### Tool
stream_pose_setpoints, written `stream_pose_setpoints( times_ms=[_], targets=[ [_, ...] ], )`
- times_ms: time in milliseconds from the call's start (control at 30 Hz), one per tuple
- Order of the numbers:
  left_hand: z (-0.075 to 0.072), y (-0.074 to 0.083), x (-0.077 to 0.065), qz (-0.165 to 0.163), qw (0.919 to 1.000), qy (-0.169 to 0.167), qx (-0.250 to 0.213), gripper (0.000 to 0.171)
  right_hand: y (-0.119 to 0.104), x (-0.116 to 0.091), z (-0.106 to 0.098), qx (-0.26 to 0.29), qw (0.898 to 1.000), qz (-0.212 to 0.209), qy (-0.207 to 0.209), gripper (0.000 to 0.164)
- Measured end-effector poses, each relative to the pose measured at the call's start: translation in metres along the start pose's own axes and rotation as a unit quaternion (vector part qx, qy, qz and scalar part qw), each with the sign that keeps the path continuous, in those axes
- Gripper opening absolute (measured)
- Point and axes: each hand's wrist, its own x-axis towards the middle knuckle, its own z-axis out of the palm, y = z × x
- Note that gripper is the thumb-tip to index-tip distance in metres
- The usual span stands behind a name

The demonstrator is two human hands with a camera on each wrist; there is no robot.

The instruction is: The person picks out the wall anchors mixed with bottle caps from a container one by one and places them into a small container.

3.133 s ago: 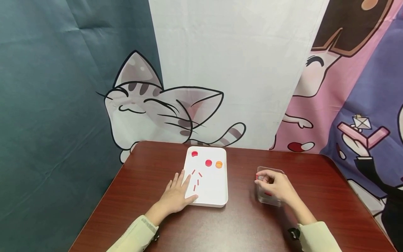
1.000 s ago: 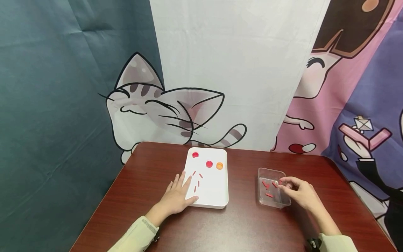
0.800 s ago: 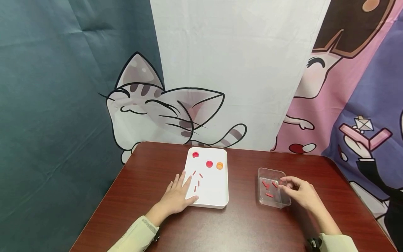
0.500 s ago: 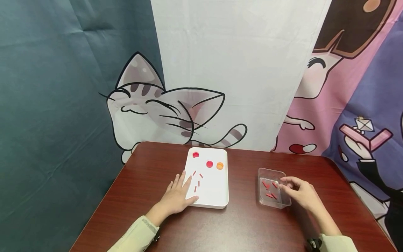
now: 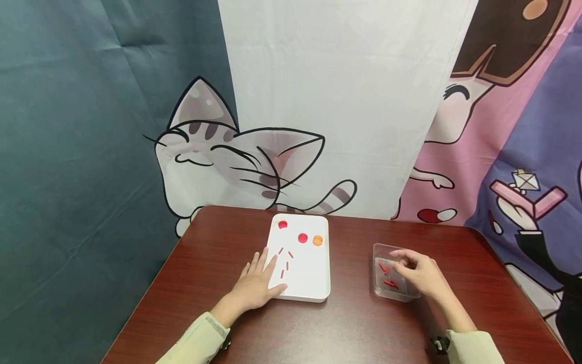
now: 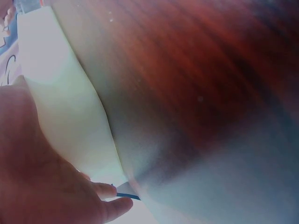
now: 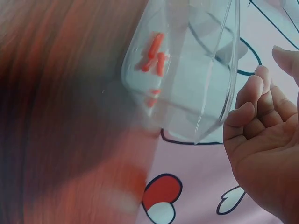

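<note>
On the left edge of a white tray point(image 5: 309, 280) my left hand point(image 5: 254, 283) rests with spread, straight fingers. Several thin red sticks point(image 5: 287, 266) lie on the tray, above them two red round pieces point(image 5: 302, 237) and an orange round piece point(image 5: 317, 240). My right hand point(image 5: 420, 273) is over the right side of a clear plastic box point(image 5: 379, 288), fingers loosely bent, thumb and fingertips apart. No held thing shows in the right wrist view. Several short red sticks point(image 7: 155, 45) lie in the box; in the head view the hand covers part of it.
Both tray and box stand on a dark red-brown wooden table point(image 5: 345, 323). Bare tabletop point(image 5: 350, 268) lies between them. A printed cloth point(image 5: 345, 101) with a cartoon cat hangs behind the table's far edge.
My right hand first moved from the box's left part to its right side. One more stick then appeared in the box. Now the hand has shifted left over it. The left hand stays put.
</note>
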Motion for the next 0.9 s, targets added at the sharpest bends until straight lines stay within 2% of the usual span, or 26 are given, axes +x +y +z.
stream_pose_setpoints(
  times_ms=[600, 900],
  targets=[
    [-0.001, 0.000, -0.001, 0.004, 1.0000, 0.000, 0.003, 0.087, -0.021, 0.015, 0.017, 0.035, 0.999, -0.010, -0.033, 0.031],
    [0.000, -0.001, 0.000, 0.006, 1.0000, 0.001, 0.006, 0.088, -0.027, 0.021, 0.029, 0.038, 0.998, -0.036, -0.031, 0.024]
  ],
)
